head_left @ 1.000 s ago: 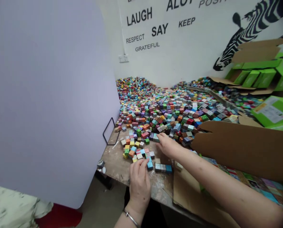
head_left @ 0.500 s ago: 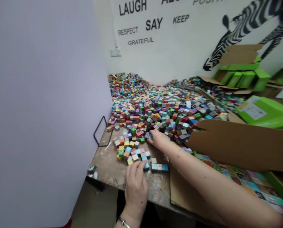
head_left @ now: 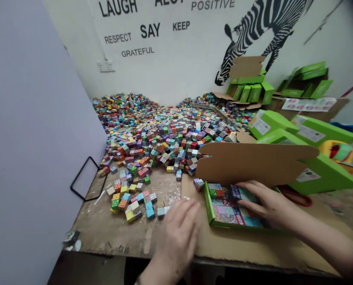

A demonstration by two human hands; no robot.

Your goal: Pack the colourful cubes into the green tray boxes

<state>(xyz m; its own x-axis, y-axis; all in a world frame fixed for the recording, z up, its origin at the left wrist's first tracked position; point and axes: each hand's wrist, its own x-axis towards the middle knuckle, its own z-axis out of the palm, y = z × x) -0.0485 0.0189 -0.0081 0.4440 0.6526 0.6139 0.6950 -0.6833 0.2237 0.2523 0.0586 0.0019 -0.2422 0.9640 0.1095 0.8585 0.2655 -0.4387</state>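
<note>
My right hand (head_left: 257,202) is over a shallow green box (head_left: 211,206), its thumb and fingers closed round a short strip of purple and teal patterned cubes (head_left: 235,192). Rows of small printed cubes (head_left: 223,209) fill much of the box; my hand hides its right part. My left hand (head_left: 179,229), slightly blurred, hovers at the table's front with loosely stretched fingers and nothing seen in it. Just beyond its fingertips is a short row of pale and blue cubes (head_left: 161,211). A loose group of coloured cubes (head_left: 131,198) lies farther left.
A large heap of cubes (head_left: 152,134) spreads back to the wall. The green box lies on a cardboard sheet (head_left: 223,245), with an upright cardboard flap (head_left: 253,162) behind. Green cartons (head_left: 309,170) stand at right. A black wire frame (head_left: 87,178) sits by the left panel.
My right hand has moved from the heap's edge to the green box, carrying cubes. My left hand has shifted right, off the loose cubes. The view has turned right.
</note>
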